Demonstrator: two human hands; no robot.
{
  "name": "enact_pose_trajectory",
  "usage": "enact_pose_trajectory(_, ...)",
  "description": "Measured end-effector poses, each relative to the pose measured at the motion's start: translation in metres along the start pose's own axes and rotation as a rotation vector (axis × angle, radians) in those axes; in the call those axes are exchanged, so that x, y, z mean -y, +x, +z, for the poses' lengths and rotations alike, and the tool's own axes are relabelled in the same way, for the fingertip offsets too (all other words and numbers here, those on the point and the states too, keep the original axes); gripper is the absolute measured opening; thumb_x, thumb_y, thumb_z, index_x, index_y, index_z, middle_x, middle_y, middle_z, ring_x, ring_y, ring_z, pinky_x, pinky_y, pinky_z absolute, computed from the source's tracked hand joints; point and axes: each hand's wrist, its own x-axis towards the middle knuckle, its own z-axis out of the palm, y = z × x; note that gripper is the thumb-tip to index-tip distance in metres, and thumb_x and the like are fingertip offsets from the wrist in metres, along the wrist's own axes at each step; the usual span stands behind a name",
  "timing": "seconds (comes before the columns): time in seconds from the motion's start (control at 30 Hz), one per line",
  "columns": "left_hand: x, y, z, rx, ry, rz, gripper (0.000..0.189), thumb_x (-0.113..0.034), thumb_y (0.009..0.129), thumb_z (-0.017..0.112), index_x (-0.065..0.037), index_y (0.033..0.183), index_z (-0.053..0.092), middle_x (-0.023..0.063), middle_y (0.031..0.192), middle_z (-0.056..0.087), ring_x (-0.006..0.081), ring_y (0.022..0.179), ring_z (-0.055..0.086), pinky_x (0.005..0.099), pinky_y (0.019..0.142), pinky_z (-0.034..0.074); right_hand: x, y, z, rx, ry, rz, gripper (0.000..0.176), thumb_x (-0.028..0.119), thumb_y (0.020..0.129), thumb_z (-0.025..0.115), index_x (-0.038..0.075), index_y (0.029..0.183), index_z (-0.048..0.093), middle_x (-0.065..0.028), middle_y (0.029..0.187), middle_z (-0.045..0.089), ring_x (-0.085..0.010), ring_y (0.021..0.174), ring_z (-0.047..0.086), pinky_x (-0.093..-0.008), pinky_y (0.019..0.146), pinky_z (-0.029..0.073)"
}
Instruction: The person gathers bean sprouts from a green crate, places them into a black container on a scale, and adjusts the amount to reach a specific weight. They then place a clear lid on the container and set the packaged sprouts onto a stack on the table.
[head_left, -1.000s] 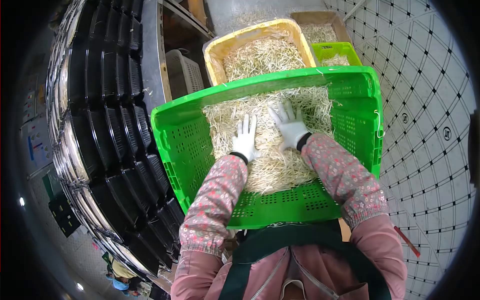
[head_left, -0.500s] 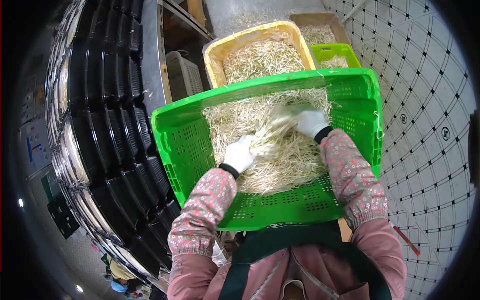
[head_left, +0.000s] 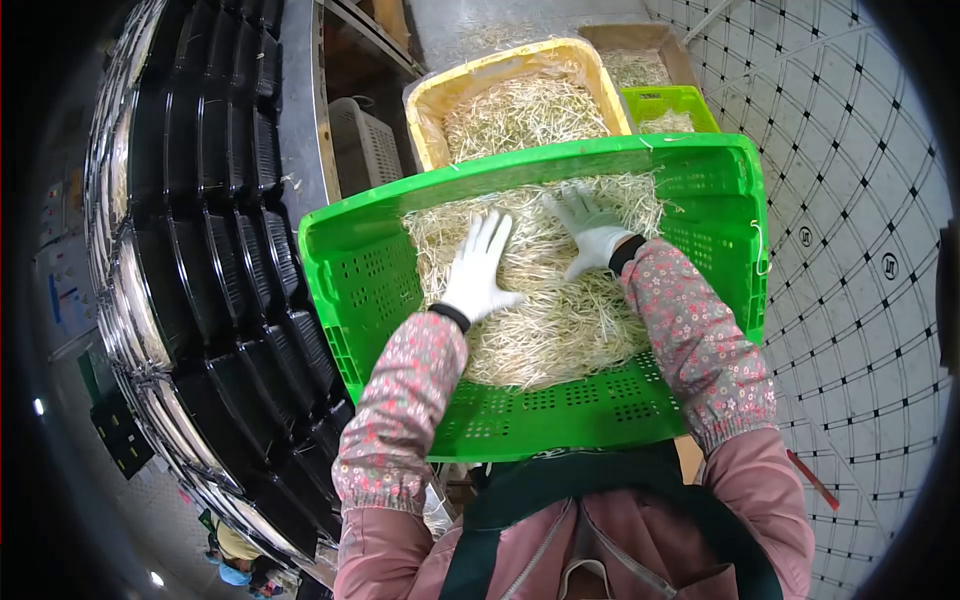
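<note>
Here, the sprouts (head_left: 560, 340) lie right under the left hand (head_left: 482, 270), toward the green crate's (head_left: 745, 200) left side, and the right hand (head_left: 592, 232), toward its right; both spread their fingers.

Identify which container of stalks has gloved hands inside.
The large green crate: left hand and right hand are inside it, not the yellow tub, lime crate or brown box beyond.

Over on the right spreads a pale floor (head_left: 850, 330) patterned with dark crossing lines, small black diamonds and round black emblems (head_left: 889, 266). A tall bank of glossy black ribbed trays (head_left: 215, 165) rises on the left, beside a flat grey surface (head_left: 300, 140). In the dimness past the trays hangs a pale board with blue marks (head_left: 68, 300); small white lights (head_left: 39, 406) glint lower down.
</note>
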Motion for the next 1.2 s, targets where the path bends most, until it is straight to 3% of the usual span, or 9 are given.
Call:
enact_pose_trajectory(0.17,0.028,0.043,0.057,0.18,-0.23,-0.152,0.143,-0.048,0.051,0.09,-0.009,0.156,0.001,0.0252,0.158,0.015,0.0473,0.144,0.017,0.0521,0.116,0.022,0.012,-0.002,0.022,0.061,0.02,0.139,0.118,0.03,0.065,0.085,0.011,0.155,0.012,-0.0243,0.149,0.036,-0.0379,0.134,0.042,-0.0497,0.103,0.041)
enact_pose_trajectory(0.4,0.01,0.034,0.059,0.36,-0.266,-0.375,0.099,-0.046,0.062,0.086,-0.005,0.141,0.043,0.0242,0.12,0.063,0.0355,0.107,0.064,0.0378,0.093,0.05,-0.004,-0.017,0.033,-0.002,0.102,0.156,0.034,0.023,0.081,0.059,0.011,0.112,0.063,-0.0153,0.092,0.07,-0.0353,0.089,0.068,-0.0447,0.077,0.054)
enact_pose_trajectory(0.57,-0.011,-0.004,0.042,0.015,-0.222,-0.252,0.084,-0.047,0.065,0.082,-0.004,0.13,0.052,0.0206,0.109,0.067,0.0371,0.1,0.065,0.0403,0.087,0.051,-0.047,-0.043,-0.015,-0.436,0.329,0.302,0.038,0.034,0.084,0.061,0.009,0.112,0.069,-0.0201,0.1,0.07,-0.0346,0.094,0.068,-0.0417,0.08,0.055)
enact_pose_trajectory(0.67,-0.021,-0.006,0.045,0.214,-0.134,-0.377,0.089,-0.047,0.063,0.083,-0.004,0.132,0.047,0.0209,0.107,0.068,0.0388,0.1,0.064,0.0416,0.087,0.051,-0.031,-0.036,-0.026,-0.073,0.302,0.395,0.048,0.041,0.084,0.061,0.011,0.122,0.064,-0.0195,0.102,0.07,-0.0354,0.096,0.067,-0.0416,0.084,0.054)
enact_pose_trajectory(0.7,-0.02,0.007,0.037,0.244,-0.097,-0.408,0.09,-0.047,0.063,0.083,-0.004,0.133,0.046,0.021,0.106,0.068,0.0393,0.1,0.064,0.0421,0.087,0.05,-0.056,-0.017,0.032,-0.416,0.039,0.173,0.053,0.043,0.085,0.059,0.011,0.127,0.06,-0.0191,0.105,0.069,-0.0364,0.098,0.066,-0.0411,0.088,0.052)
enact_pose_trajectory(0.77,-0.024,0.002,0.029,0.122,-0.245,-0.334,0.097,-0.048,0.062,0.083,-0.007,0.14,0.041,0.0219,0.101,0.068,0.0404,0.093,0.065,0.0436,0.083,0.051,-0.033,-0.034,-0.006,-0.375,0.171,0.191,0.053,0.041,0.084,0.059,0.01,0.127,0.058,-0.0198,0.112,0.067,-0.0376,0.101,0.065,-0.0416,0.089,0.05)
enact_pose_trajectory(0.83,-0.017,-0.004,0.034,0.051,-0.211,-0.275,0.104,-0.046,0.062,0.084,-0.01,0.146,0.035,0.0211,0.097,0.069,0.0407,0.089,0.066,0.0442,0.082,0.052,-0.027,-0.033,-0.035,0.0,0.27,0.377,0.05,0.039,0.082,0.06,0.011,0.124,0.06,-0.0219,0.112,0.066,-0.0386,0.101,0.064,-0.0427,0.087,0.05)
enact_pose_trajectory(1.0,-0.024,0.002,0.024,0.209,-0.069,-0.247,0.125,-0.046,0.061,0.085,-0.009,0.156,0.012,0.0229,0.147,0.038,0.0404,0.135,0.038,0.0497,0.105,0.038,-0.016,-0.005,-0.037,-0.209,0.286,0.041,0.067,0.022,0.073,0.072,0.011,0.135,0.049,-0.0209,0.12,0.062,-0.0364,0.109,0.06,-0.0421,0.095,0.048)
enact_pose_trajectory(1.2,0.037,-0.021,0.068,-0.363,-0.402,-0.472,0.11,-0.045,0.071,0.082,0.001,0.151,0.023,0.0287,0.154,0.025,0.0373,0.144,0.025,0.0432,0.118,0.021,-0.016,0.019,-0.015,-0.265,0.239,0.061,0.07,0.025,0.078,0.071,0.014,0.142,0.045,-0.0166,0.137,0.05,-0.031,0.129,0.046,-0.0426,0.109,0.037)
